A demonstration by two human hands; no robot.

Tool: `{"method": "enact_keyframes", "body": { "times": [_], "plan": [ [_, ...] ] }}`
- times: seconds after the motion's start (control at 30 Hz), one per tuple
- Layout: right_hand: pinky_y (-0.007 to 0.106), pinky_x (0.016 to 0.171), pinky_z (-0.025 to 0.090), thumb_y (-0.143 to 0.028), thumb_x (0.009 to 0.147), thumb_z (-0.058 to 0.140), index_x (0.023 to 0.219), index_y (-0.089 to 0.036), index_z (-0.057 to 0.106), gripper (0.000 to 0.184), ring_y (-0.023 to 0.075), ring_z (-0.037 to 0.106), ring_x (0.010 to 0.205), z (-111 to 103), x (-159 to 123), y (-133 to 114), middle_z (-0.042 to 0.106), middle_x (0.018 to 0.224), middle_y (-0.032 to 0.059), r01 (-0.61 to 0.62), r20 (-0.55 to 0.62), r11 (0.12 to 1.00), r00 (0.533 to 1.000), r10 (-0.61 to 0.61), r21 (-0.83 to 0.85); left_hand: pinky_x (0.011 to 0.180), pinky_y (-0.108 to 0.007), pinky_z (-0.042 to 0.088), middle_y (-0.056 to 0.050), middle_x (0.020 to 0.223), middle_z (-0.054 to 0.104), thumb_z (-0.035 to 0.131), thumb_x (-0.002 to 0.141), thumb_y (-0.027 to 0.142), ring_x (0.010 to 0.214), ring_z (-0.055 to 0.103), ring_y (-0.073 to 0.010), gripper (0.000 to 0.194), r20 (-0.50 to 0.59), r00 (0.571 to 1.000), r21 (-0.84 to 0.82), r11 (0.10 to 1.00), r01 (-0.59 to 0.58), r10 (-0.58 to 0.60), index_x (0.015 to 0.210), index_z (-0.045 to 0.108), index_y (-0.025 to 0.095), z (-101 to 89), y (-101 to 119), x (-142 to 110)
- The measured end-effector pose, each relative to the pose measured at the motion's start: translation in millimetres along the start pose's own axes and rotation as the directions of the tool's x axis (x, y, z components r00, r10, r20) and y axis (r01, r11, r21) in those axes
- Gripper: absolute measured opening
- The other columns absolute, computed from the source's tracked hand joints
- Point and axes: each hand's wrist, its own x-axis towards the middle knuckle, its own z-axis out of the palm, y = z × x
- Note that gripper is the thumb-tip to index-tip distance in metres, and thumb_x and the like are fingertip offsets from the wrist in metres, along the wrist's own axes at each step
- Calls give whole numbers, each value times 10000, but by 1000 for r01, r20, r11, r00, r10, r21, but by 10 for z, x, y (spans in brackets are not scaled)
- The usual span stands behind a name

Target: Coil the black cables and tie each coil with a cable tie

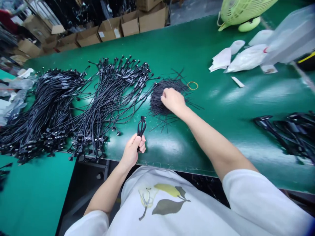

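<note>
My left hand point(131, 150) is closed around a black cable point(141, 127) coiled into a narrow loop, whose upper end with a connector stands up out of the fist near the table's front edge. My right hand point(173, 99) reaches onto a pile of thin black twist ties point(157, 101). Its fingers are curled together on top of the pile, and what they pinch is hidden. Several loose ties lie scattered around the pile. Left of it spreads a large bunch of black cables point(118, 88) with connectors at both ends.
A second heap of cables point(54, 98) lies farther left. At the right are coiled cables point(295, 131), plastic bags point(251, 59) and a green fan point(242, 11). A yellow rubber band point(192, 86) sits beside the ties. Cardboard boxes point(110, 30) line the table's far edge.
</note>
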Motion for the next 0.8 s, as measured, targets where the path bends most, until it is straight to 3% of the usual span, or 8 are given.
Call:
{"method": "enact_keyframes", "body": {
  "times": [0.1, 0.23, 0.3, 0.4, 0.47, 0.6, 0.67, 0.8],
  "plan": [
    [291, 680, 407, -277, 891, 469, 924, -155, 602, 183, 175, 572, 709, -157, -567, -19, 636, 843, 77, 165, 34, 950, 983, -180, 266, 464, -200, 302, 75, 585, 358, 669, 773, 517, 477, 325, -56, 403, 37, 999, -9, 1000, 26, -25, 907, 538, 160, 6, -20, 2],
    [225, 591, 400, -263, 898, 483, 909, -167, 604, 155, 111, 546, 597, -125, -1371, -179, 607, 714, -9, 161, 227, 745, 892, -390, 647, 477, -197, 308, 84, 606, 363, 630, 831, 461, 481, 325, -64, 502, 145, 989, -37, 999, 39, -33, 1214, 452, 190, 66, -107, 34],
    [216, 609, 402, -227, 913, 465, 922, -159, 615, 164, 108, 557, 659, -63, -1619, -241, 629, 792, 13, 257, 146, 753, 895, -422, 606, 484, -203, 317, 77, 606, 355, 573, 873, 439, 485, 328, -67, 420, 160, 987, -2, 1000, -4, 4, 1177, 497, 160, 85, -158, 36],
    [239, 632, 376, -183, 939, 432, 888, -148, 628, 206, 124, 527, 696, -67, -1767, -280, 604, 773, 37, 544, -66, 817, 838, -542, 193, 517, -226, 355, 40, 630, 425, 474, 925, 402, 509, 384, -86, 310, 143, 983, 205, 967, -147, 119, 1061, 584, 146, 73, -212, 23],
    [274, 632, 353, -150, 936, 431, 873, -135, 636, 215, 141, 488, 679, -131, -1757, -303, 574, 720, 39, 693, -156, 703, 685, -712, -163, 623, -252, 419, -11, 736, 539, 450, 929, 344, 624, 494, -124, 283, 128, 959, 430, 858, -282, 251, 1069, 615, 162, 39, -231, 17],
    [335, 776, 386, -104, 914, 429, 978, -74, 636, 219, 194, 526, 904, -250, -1643, -377, 628, 1009, 121, 862, -90, 252, 237, -967, -440, 844, -311, 428, -66, 904, 629, 457, 857, 175, 911, 567, -203, 263, 210, 936, 692, 633, -346, 281, 1036, 650, 168, -74, -277, 23],
    [352, 807, 387, -115, 921, 418, 979, -72, 631, 225, 212, 528, 961, -279, -1600, -414, 618, 1068, 141, 888, 14, 118, 138, -990, -444, 718, -293, 439, -33, 710, 591, 445, 821, 146, 742, 560, -180, 207, 212, 965, 705, 659, -261, 154, 835, 652, 149, -139, -321, 21],
    [365, 759, 387, -115, 917, 387, 954, -122, 613, 229, 204, 534, 806, -339, -1599, -479, 621, 897, 110, 908, 232, -67, 34, -972, -413, 502, -224, 321, 49, 520, 413, 473, 818, 238, 497, 381, -90, 196, 230, 973, 481, 873, -86, -30, 672, 566, 147, -235, -398, -1]
  ]
}}
